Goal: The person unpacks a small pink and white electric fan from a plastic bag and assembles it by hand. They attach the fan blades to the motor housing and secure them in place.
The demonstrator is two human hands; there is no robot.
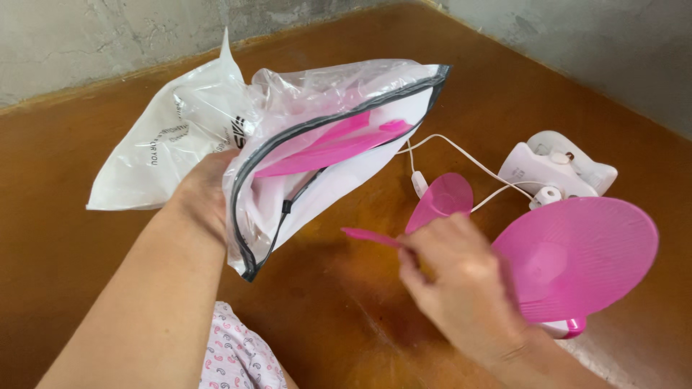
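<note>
My left hand (205,194) holds up a clear plastic bag with a dark zip edge (324,155), its mouth open toward me. Pink plastic parts (328,144) lie inside it. My right hand (461,277) pinches a thin pink stick-like piece (367,235) just below the bag's opening. A pink fan blade (441,200) lies on the floor beyond my right hand. To the right of it a round pink ribbed fan grille (584,252) stands tilted.
A white fan base (559,169) with a white cord (461,155) sits on the brown floor (324,302) at right. A crumpled white plastic bag (173,137) lies behind the clear one. Grey concrete walls border the floor.
</note>
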